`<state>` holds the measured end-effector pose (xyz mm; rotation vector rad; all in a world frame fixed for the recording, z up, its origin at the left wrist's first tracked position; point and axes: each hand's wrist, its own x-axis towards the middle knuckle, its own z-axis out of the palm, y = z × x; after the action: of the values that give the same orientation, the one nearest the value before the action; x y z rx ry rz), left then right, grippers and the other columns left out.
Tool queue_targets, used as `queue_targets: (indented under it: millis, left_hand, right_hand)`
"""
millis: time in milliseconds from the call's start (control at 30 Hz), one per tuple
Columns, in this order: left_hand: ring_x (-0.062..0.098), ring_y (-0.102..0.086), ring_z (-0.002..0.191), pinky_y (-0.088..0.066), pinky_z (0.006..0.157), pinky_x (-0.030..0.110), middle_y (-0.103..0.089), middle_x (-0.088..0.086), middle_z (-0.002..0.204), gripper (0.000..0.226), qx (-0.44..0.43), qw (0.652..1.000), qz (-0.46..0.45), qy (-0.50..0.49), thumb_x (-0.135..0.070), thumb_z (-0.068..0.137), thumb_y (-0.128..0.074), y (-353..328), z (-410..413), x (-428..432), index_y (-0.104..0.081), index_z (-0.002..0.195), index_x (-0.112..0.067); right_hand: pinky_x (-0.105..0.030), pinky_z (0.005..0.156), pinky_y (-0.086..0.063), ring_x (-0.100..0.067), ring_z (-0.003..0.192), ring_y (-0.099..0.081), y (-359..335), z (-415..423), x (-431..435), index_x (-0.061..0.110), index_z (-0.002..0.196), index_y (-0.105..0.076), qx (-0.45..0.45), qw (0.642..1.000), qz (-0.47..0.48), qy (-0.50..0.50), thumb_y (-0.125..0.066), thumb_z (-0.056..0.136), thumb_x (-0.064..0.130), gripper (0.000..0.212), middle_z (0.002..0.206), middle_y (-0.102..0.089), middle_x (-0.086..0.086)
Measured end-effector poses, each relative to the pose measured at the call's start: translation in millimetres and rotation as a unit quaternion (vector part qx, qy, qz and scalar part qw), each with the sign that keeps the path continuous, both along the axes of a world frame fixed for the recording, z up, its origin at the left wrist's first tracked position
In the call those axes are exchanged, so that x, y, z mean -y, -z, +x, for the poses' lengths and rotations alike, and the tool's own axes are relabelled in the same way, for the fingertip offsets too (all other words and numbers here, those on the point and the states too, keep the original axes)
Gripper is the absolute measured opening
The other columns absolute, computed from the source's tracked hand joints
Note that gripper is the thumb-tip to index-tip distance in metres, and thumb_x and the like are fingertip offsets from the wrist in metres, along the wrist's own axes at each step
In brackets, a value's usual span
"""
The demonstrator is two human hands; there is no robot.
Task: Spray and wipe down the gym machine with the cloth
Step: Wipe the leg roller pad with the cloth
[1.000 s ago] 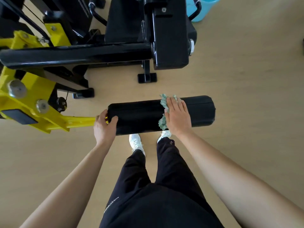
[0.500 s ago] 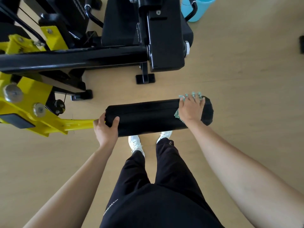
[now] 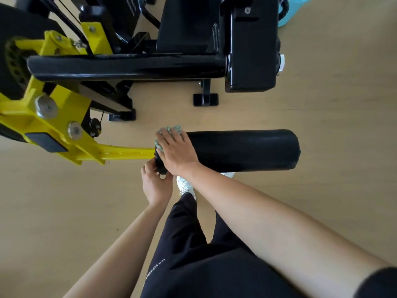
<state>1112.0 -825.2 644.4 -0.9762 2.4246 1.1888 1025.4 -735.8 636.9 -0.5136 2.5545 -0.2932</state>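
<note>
Head view looks straight down on the gym machine (image 3: 129,67), whose black frame fills the upper left of the picture. A yellow lever arm (image 3: 126,152) reaches from the left edge toward the centre. On the end of that arm sits the black roller pad (image 3: 242,150), lying crosswise in the middle of the picture above the pale floor (image 3: 322,104).

The right hand (image 3: 177,151) lies flat on the pad's left end, fingers straight and slightly spread, pressing down. The left hand (image 3: 155,186) is just below it, with its fingers curled round the pad's lower left corner to steady it. The green cloth (image 3: 171,128) is trapped under the right palm, and only its fringe shows past the fingertips at the pad's upper left edge.

This looks like the wiping step, with the cloth at the inner end of the pad, beside the yellow arm. No spray bottle is in view.

The next move probably calls for firm, even pressure along the pad's length toward the right of the picture. The left hand would need to brace the pad against rolling, and the underside also looks due a wipe.
</note>
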Motion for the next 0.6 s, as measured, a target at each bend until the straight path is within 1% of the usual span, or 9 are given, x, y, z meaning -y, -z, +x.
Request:
queue_targets:
  millis: [100, 167, 267, 367, 400, 467, 533, 600]
  left_hand:
    - [0.018, -0.063, 0.098, -0.056, 0.09, 0.041, -0.055, -0.009, 0.108, 0.041, 0.001, 1.0, 0.015, 0.005, -0.014, 0.082, -0.081, -0.2, 2.0, 3.2, -0.056, 0.115, -0.019]
    - [0.016, -0.064, 0.101, -0.055, 0.093, 0.041, -0.061, -0.004, 0.113, 0.039, 0.006, 0.999, 0.031, 0.009, -0.017, 0.083, -0.081, 1.1, 3.0, 9.7, -0.056, 0.113, -0.02]
    - [0.014, -0.066, 0.102, -0.055, 0.093, 0.038, -0.068, -0.003, 0.114, 0.034, 0.02, 0.998, 0.047, 0.024, -0.014, 0.086, -0.078, 1.6, 0.3, 23.1, -0.059, 0.113, -0.02]
    - [0.012, -0.068, 0.098, -0.053, 0.087, 0.034, -0.072, -0.006, 0.106, 0.021, 0.036, 0.998, 0.05, 0.029, -0.014, 0.089, -0.072, -6.6, -7.0, 29.8, -0.063, 0.108, -0.02]
    - [0.013, -0.069, 0.096, -0.052, 0.084, 0.035, -0.072, -0.006, 0.102, 0.017, 0.042, 0.998, 0.043, 0.029, -0.015, 0.09, -0.071, -9.4, -10.5, 30.8, -0.064, 0.105, -0.019]
    - [0.02, -0.069, 0.094, -0.05, 0.081, 0.036, -0.072, -0.004, 0.098, 0.012, 0.056, 0.998, 0.018, 0.031, -0.021, 0.089, -0.067, -12.4, -18.3, 31.3, -0.064, 0.101, -0.02]
    - [0.024, -0.066, 0.095, -0.05, 0.084, 0.039, -0.071, 0.0, 0.101, 0.019, 0.055, 0.997, -0.012, 0.043, -0.03, 0.088, -0.065, -14.6, -25.8, 29.9, -0.063, 0.105, -0.023]
    - [0.02, -0.062, 0.099, -0.048, 0.088, 0.039, -0.068, -0.001, 0.114, 0.037, 0.033, 0.998, -0.021, 0.054, -0.039, 0.089, -0.065, -14.9, -35.9, 25.8, -0.061, 0.122, -0.024]
  right_hand:
    - [-0.05, 0.129, -0.014, -0.031, 0.159, -0.018, 3.7, -0.9, -1.1, 0.024, 0.166, -0.019, -0.003, 0.997, -0.016, -0.073, -0.028, 0.112, 0.044, 0.058, 0.174, -0.019, 0.001]
    - [-0.049, 0.13, -0.011, -0.029, 0.161, -0.016, 3.0, 1.6, -17.0, 0.025, 0.166, -0.017, -0.008, 0.996, -0.022, -0.09, -0.026, 0.112, 0.045, 0.058, 0.174, -0.019, 0.001]
    - [-0.049, 0.131, -0.009, -0.026, 0.161, -0.016, -3.2, 7.6, -59.7, 0.021, 0.167, -0.015, 0.0, 1.0, 0.0, -0.01, -0.017, 0.113, 0.044, 0.058, 0.174, -0.021, -0.004]
    - [-0.047, 0.132, -0.005, -0.022, 0.162, -0.015, -6.5, 15.7, -120.6, 0.021, 0.166, -0.018, 0.004, 0.996, 0.039, 0.086, -0.009, 0.112, 0.046, 0.06, 0.173, -0.025, -0.003]
    - [-0.046, 0.131, -0.003, -0.022, 0.162, -0.015, -6.5, 17.8, -141.7, 0.021, 0.166, -0.018, 0.006, 0.992, 0.051, 0.116, -0.008, 0.112, 0.045, 0.06, 0.172, -0.026, -0.003]
    - [-0.047, 0.131, -0.001, -0.022, 0.162, -0.015, -6.1, 21.1, -181.8, 0.021, 0.167, -0.018, 0.014, 0.982, 0.076, 0.171, -0.006, 0.112, 0.045, 0.061, 0.172, -0.026, -0.003]
    - [-0.049, 0.132, -0.002, -0.021, 0.162, -0.014, -5.9, 23.8, -215.5, 0.021, 0.166, -0.02, 0.018, 0.97, 0.1, 0.222, -0.006, 0.111, 0.045, 0.062, 0.172, -0.026, -0.003]
    - [-0.05, 0.132, -0.003, -0.022, 0.162, -0.014, -4.4, 24.5, -241.9, 0.019, 0.165, -0.024, 0.011, 0.956, 0.114, 0.27, -0.01, 0.112, 0.042, 0.059, 0.172, -0.027, -0.004]
